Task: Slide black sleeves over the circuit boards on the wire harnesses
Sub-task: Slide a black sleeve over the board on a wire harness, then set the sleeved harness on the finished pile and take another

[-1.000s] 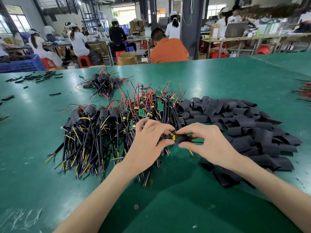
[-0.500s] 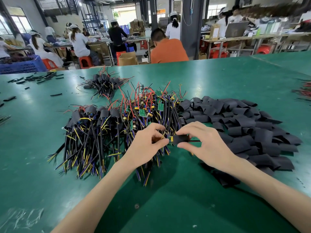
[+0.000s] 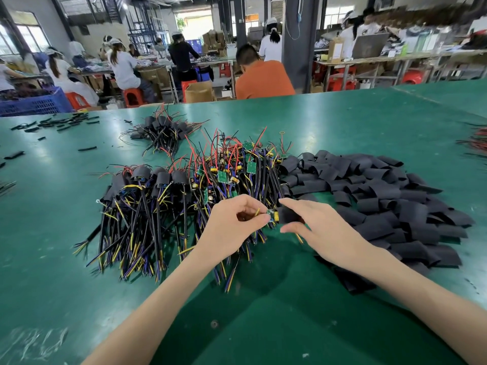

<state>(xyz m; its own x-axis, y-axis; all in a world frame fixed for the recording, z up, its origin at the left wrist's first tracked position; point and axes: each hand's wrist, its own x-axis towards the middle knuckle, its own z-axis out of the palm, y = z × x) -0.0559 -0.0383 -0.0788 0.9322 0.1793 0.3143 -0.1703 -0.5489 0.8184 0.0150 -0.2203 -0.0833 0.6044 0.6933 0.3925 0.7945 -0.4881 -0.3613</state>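
**Sleeve meeting board**, just above the bench point(image 3: 263, 325), between the harness pile point(image 3: 229, 180) and the loose sleeves point(image 3: 382, 196). The left hand point(image 3: 232, 225) pinches the circuit board point(image 3: 272, 214), its grip closed at thumb and forefinger. The right hand point(image 3: 316, 227) holds the black sleeve point(image 3: 288, 215) between thumb and fingers. The sleeve is light, soft and collapsible, so it is best held by its edges to keep the mouth open. Its long axis runs left to right, with the mouth toward the board and apparently just started over it.

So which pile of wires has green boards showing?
The middle pile, beside the loose sleeves; the left pile and far pile are sleeved black.
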